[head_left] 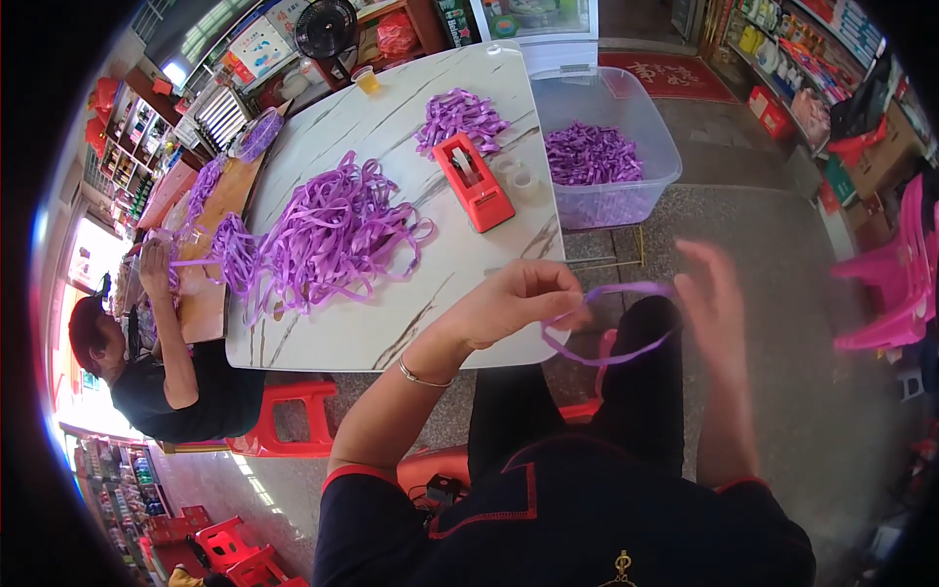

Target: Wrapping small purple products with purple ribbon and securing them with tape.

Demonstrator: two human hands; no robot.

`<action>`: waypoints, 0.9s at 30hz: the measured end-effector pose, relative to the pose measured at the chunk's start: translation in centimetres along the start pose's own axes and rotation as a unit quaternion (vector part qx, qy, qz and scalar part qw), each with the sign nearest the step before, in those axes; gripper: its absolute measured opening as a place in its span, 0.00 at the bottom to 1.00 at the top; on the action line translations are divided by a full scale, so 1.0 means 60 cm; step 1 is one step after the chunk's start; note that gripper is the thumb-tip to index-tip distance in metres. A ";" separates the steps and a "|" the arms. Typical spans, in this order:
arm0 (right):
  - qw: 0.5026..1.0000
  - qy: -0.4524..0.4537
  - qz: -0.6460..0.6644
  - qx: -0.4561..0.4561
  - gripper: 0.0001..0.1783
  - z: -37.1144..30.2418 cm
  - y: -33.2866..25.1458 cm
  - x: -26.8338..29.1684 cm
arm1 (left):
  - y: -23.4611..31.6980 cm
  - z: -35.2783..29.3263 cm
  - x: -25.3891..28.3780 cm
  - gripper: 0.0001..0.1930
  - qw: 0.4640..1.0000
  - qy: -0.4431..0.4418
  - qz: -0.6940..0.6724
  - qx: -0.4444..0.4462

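Observation:
A thin purple ribbon loop (611, 362) hangs over my lap, just off the table's near right corner. My left hand (533, 298) is closed on its left side, thumb and fingers pinched together. At the loop's right end, my right hand (714, 298) is blurred by motion, its fingers apart; whether they touch the ribbon is unclear. A large tangled pile of purple ribbon (333, 235) lies on the marble-patterned table (401, 333). Beyond it sits a smaller ribbon pile (460, 119). Between that pile and my hands stands a red tape dispenser (474, 184), with clear tape rolls (518, 178) beside it.
A clear plastic bin (626, 201) of purple ribbon pieces stands right of the table. A cup of yellow drink (367, 81) is at the far edge. At left, another person (161, 367) handles ribbon at a wooden surface (210, 284). Pink chairs (890, 274) stand far right.

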State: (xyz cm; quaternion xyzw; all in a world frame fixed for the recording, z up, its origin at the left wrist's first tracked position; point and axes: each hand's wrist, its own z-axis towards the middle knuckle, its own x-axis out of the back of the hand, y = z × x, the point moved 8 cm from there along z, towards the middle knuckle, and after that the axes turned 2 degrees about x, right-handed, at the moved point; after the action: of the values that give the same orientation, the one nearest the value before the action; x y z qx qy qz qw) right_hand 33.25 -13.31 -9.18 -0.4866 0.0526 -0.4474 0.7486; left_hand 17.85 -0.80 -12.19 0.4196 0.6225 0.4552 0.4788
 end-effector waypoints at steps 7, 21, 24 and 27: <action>0.954 -0.113 0.203 -0.192 0.07 -0.057 -0.008 -0.069 | 0.012 0.044 -0.021 0.06 0.993 0.057 0.090 -0.054; 0.949 -0.181 0.183 -0.181 0.12 -0.129 0.007 -0.125 | 0.019 0.071 -0.047 0.08 0.978 0.079 -0.192 -0.013; 0.961 -0.224 0.083 -0.138 0.11 -0.165 0.029 -0.120 | 0.027 0.065 -0.040 0.08 0.972 0.058 -0.227 -0.008; 0.965 -0.242 -0.026 -0.096 0.10 -0.195 0.059 -0.105 | 0.042 0.060 -0.037 0.09 0.970 0.075 -0.230 -0.012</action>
State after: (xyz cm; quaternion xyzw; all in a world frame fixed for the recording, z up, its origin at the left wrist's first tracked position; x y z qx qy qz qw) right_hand 25.65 -16.30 -20.29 -0.6514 -0.1000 -0.3287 0.6765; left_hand 21.99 -1.72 -9.75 0.2234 0.7310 0.3706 0.5276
